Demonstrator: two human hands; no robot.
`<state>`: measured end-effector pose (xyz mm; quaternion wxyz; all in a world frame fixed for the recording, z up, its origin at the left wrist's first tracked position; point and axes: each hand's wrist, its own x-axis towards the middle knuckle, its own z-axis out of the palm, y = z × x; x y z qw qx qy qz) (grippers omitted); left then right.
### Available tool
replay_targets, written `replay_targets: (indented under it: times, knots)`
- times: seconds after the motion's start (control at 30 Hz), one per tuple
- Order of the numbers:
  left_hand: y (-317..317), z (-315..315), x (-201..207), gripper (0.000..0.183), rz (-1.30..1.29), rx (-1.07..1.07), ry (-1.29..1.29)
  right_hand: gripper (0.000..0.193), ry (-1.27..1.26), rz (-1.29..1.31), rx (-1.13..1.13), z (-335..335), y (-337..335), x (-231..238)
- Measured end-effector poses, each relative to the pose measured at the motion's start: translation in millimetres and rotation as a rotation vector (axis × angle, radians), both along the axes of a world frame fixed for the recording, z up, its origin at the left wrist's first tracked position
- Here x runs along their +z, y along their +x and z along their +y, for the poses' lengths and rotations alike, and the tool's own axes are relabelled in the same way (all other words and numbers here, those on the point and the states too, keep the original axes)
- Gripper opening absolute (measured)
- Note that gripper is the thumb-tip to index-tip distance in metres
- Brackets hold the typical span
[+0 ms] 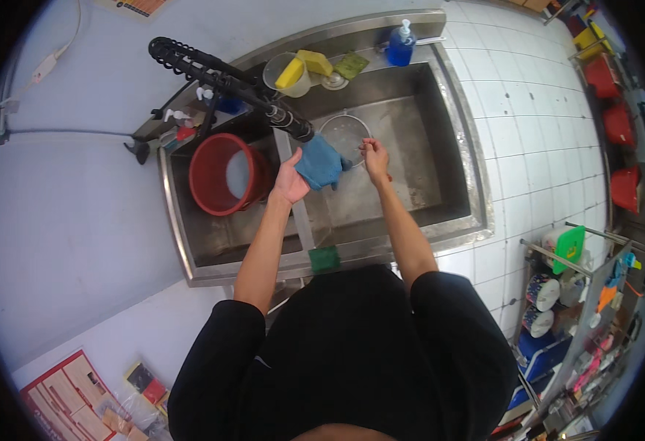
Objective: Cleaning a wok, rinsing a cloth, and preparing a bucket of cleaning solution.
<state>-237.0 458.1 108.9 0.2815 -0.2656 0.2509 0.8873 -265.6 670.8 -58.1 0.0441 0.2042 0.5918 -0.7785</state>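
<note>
My left hand (291,180) is closed on the edge of a blue cloth (319,163), right under the end of the black spring-coil faucet (293,123). The cloth hangs bunched over the steel divider and the right basin, with darker patches at its lower right. My right hand (375,159) is above the right basin (425,140), a short way from the cloth. Its fingers are curled together; whether anything small is between them cannot be made out. Beneath the hands, in that basin, a round wire-rimmed strainer (344,118) shows, partly hidden by the cloth and my right hand.
A red bucket (210,174) with something pale inside stands in the left basin. On the back ledge are a clear tub (272,73), yellow sponges (315,62), a green scouring pad (351,65) and a blue soap bottle (401,48). Another green pad (324,259) lies on the front rim.
</note>
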Motion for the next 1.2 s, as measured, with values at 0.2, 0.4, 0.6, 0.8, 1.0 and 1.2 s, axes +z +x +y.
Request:
replay_targets:
  times: [0.2,0.4,0.6,0.8,1.0,1.2]
  knots:
    - [-16.3,-55.4,8.1,0.047,0.065,-0.001,-0.005,0.063,-0.163,-0.362,0.449,-49.5,-1.3,-39.7]
    - [-42.2,-94.9,41.3,0.047,0.022,-0.075,-0.241,0.06,-0.97,-0.521,0.756,-44.9,-13.3,-5.7]
    - [-59.0,-107.8,30.0,0.048,0.075,-0.17,-0.348,0.025,-0.053,-0.101,0.61,15.1,-61.8,10.5]
    - [-61.1,-110.9,-11.3,0.043,0.109,-0.108,-0.318,0.019,0.397,0.171,0.589,48.1,-104.1,111.9]
    - [-66.3,-54.7,17.8,0.044,0.24,-0.059,0.069,0.042,-0.463,-0.111,0.406,95.0,-95.6,185.6]
    - [-23.8,-11.6,-136.9,0.042,0.148,0.013,-0.362,0.038,0.008,-0.274,0.482,94.7,-58.3,70.4]
